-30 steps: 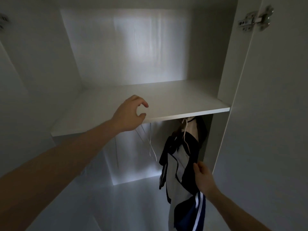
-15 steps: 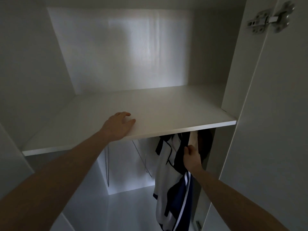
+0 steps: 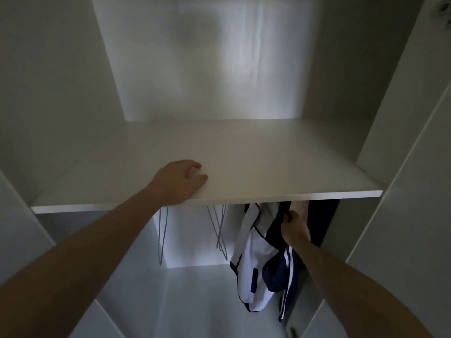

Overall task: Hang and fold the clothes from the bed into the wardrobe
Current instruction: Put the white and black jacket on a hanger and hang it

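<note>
Reaching up under the shelf (image 3: 244, 167), the right hand (image 3: 295, 229) grips the top of a white and navy garment (image 3: 253, 259), its fingers (image 3: 288, 217) curled round the dark fabric near the collar. The garment's long axis runs straight down from those fingers, so nearly all of it hangs below the grip, while the rail it should hang from lies directly above them, hidden by the shelf's front edge. That vertical line, rail above, fingers, cloth below, is what the next move likely turns on: settling the hook over the rail before letting go. Whether the hook is already seated cannot be told.

The left hand (image 3: 179, 182) rests flat on the shelf, fingers relaxed and slightly spread, thumb at the front edge, holding nothing; it looks like a brace. It sits well to the left of the garment and higher than the right hand, so the right hand is plainly the nearer one.

Counted: one white and navy garment in the grip, one dark garment (image 3: 322, 225) just to the right of the fingers, touching or nearly so, and roughly three bare wire hangers (image 3: 219, 230) to their left, though the thin wires overlap and the number is uncertain.
</note>
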Demonstrator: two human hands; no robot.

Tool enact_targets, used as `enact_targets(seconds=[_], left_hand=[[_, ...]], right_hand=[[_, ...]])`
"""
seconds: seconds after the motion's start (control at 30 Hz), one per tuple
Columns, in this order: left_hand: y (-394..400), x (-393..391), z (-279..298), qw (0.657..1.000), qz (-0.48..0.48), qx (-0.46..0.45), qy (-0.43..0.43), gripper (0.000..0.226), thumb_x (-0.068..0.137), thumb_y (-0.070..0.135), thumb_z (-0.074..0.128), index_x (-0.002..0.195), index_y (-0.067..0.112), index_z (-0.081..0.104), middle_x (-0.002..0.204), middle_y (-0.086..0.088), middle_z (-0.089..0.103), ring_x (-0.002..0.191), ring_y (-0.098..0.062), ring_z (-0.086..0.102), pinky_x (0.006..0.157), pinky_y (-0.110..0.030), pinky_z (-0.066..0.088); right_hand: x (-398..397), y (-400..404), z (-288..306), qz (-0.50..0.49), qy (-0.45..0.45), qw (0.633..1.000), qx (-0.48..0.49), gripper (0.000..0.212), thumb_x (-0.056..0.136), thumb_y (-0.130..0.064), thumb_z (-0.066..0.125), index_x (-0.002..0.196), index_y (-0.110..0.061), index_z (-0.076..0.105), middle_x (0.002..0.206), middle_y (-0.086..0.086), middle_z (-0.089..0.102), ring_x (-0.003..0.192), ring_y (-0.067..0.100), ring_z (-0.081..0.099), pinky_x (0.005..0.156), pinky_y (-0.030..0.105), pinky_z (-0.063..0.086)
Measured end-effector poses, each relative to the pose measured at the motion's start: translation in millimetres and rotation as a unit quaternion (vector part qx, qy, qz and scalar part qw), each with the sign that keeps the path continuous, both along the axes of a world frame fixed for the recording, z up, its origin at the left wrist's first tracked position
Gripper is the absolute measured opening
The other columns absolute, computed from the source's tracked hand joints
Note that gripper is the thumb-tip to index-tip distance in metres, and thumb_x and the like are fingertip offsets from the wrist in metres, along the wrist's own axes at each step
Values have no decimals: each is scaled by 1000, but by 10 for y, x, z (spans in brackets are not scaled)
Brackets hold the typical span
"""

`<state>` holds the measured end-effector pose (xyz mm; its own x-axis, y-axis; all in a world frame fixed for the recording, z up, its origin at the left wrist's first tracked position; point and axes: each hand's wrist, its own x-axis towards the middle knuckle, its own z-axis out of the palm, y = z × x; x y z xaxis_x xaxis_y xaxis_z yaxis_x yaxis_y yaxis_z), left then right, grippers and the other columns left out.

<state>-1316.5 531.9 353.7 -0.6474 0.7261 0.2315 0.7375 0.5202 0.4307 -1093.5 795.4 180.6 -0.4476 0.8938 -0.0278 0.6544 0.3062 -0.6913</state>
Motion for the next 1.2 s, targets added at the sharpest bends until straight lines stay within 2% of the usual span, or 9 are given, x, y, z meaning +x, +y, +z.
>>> enact_targets(seconds=[0.1,0.3,0.43,0.53,0.67,0.77,0.83,1.03,1.2], left_hand=[[-7,-1,0,1000,-2,5,-3,66,82,69,52,135,31,62,146,6,58,135,-20,52,117,-41,38],[9,-9,-29,1000,1,8,8,52,92,60,61,135,32,62,147,6,58,134,-20,52,114,-37,39],[15,12,-24,1000,6,7,8,49,93,59,61,135,33,61,146,6,58,133,-20,53,112,-35,39],[25,38,-9,1000,7,0,10,52,92,61,60,135,34,60,145,6,58,132,-21,53,111,-35,39],[7,80,25,1000,9,-6,-5,67,80,69,51,135,32,61,144,6,59,131,-21,54,112,-35,40],[-14,71,30,1000,13,-5,-8,65,81,68,53,135,32,61,144,6,58,131,-21,54,112,-35,40],[-17,58,12,1000,12,-5,-4,57,87,64,58,135,32,60,145,6,58,132,-20,53,113,-35,39],[-11,70,0,1000,13,-3,-10,64,81,69,51,135,34,60,146,9,57,133,-18,52,115,-38,38],[12,44,-4,1000,12,-5,1,67,81,70,50,136,34,60,148,10,55,136,-17,50,116,-36,37]], right_hand=[[25,16,-97,15,-36,999,-12,22,110,-27,37,106,-14,54,95,15,62,79,32,58,70,34,44],[17,-27,-85,20,-23,998,-54,21,105,-23,46,112,-8,59,84,9,63,75,26,63,60,30,48],[70,-129,-164,-12,55,994,-91,43,94,-16,61,135,-7,50,108,13,68,92,31,67,69,33,55],[80,-272,-263,-52,105,991,60,60,86,-12,71,141,-8,47,132,16,53,115,35,55,94,48,53],[-89,-545,-362,80,191,950,232,36,82,-4,75,115,-14,63,107,2,65,93,16,60,85,25,48],[-341,-797,-389,190,173,966,38,27,93,-6,68,101,-31,60,99,-8,64,85,16,64,77,26,53],[-512,-880,-446,202,129,967,-83,14,98,-14,67,108,-22,62,104,1,65,94,25,65,86,36,57],[-1004,-864,-462,121,60,958,-254,33,101,-28,64,126,-7,56,117,18,68,91,27,67,83,40,59],[-1283,-909,-434,96,82,941,-313,36,103,-24,63,126,3,56,103,21,70,62,27,70,56,34,61]])
